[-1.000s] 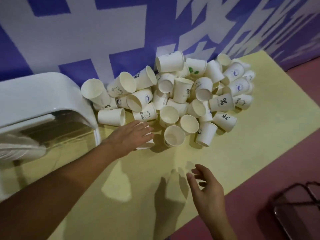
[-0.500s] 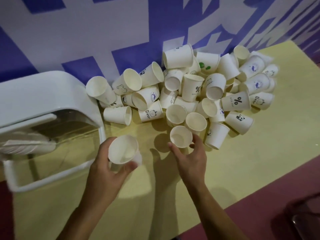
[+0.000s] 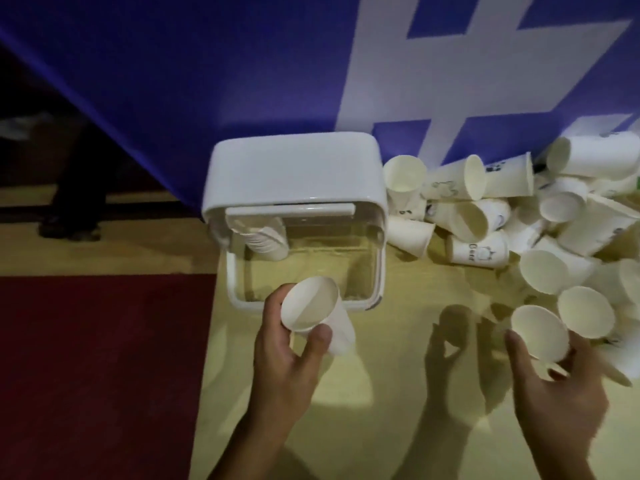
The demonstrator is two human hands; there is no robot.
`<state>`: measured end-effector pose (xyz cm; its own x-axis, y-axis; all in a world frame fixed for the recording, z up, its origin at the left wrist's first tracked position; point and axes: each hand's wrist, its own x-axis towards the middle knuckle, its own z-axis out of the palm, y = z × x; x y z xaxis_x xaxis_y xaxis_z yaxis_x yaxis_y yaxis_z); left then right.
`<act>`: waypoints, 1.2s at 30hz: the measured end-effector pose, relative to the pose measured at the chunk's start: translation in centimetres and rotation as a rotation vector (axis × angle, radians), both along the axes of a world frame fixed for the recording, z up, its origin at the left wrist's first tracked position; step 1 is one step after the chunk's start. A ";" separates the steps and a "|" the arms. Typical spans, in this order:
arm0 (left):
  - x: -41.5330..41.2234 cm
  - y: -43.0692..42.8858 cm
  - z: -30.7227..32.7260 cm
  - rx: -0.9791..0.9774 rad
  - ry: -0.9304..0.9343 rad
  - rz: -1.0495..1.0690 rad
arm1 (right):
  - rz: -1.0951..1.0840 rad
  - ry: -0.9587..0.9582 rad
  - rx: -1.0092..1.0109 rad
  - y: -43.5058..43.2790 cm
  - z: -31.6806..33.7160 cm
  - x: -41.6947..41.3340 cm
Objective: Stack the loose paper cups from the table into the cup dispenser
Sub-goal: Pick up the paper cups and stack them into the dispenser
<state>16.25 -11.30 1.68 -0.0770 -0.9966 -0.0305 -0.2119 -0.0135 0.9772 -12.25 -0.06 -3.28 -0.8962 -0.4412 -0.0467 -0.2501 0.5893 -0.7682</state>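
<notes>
Now: left hand [image 3: 287, 351] grips first cup [image 3: 311, 310] just before the dispenser [image 3: 294, 168] mouth; right hand [image 3: 561, 386] curls round second cup [image 3: 540, 332] at the edge of the loose pile [image 3: 485, 216] on the desk [image 3: 381, 410]. Likely risks: thin wall crushing, or rim snagging the stack [image 3: 266, 240] inside.

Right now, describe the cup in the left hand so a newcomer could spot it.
Find the white dispenser against the purple wall. At its front edge, the left hand grips one cup. Unlike the pile on the right, it is alone, mouth toward the camera.
</notes>
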 end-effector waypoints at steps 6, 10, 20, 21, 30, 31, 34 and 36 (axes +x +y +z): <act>6.4 -2.7 0.2 -0.095 -0.022 0.096 | 0.008 -0.095 -0.098 -2.0 2.7 7.7; 8.8 -5.1 -0.6 -0.078 0.016 0.113 | 0.201 -0.108 -0.095 -4.0 3.5 12.2; 9.5 -8.6 -2.5 -0.105 -0.177 -0.074 | 0.435 -0.149 -0.148 -7.4 5.2 17.2; 9.4 -8.7 -2.8 -0.098 -0.217 -0.091 | 0.448 -0.142 -0.142 -7.5 5.2 17.2; 8.8 -10.0 -6.2 -0.026 -0.562 -0.245 | 0.545 -0.122 -0.119 -8.7 5.6 17.3; 8.7 -10.1 -6.2 -0.052 -0.613 -0.262 | 0.557 -0.122 -0.119 -8.9 5.6 17.4; 8.6 -10.1 -6.1 -0.175 -0.745 -0.252 | 0.583 -0.119 -0.116 -9.5 5.4 17.5; 8.8 -10.1 -6.1 -0.201 -0.781 -0.223 | 0.607 -0.126 -0.100 -9.9 5.4 17.5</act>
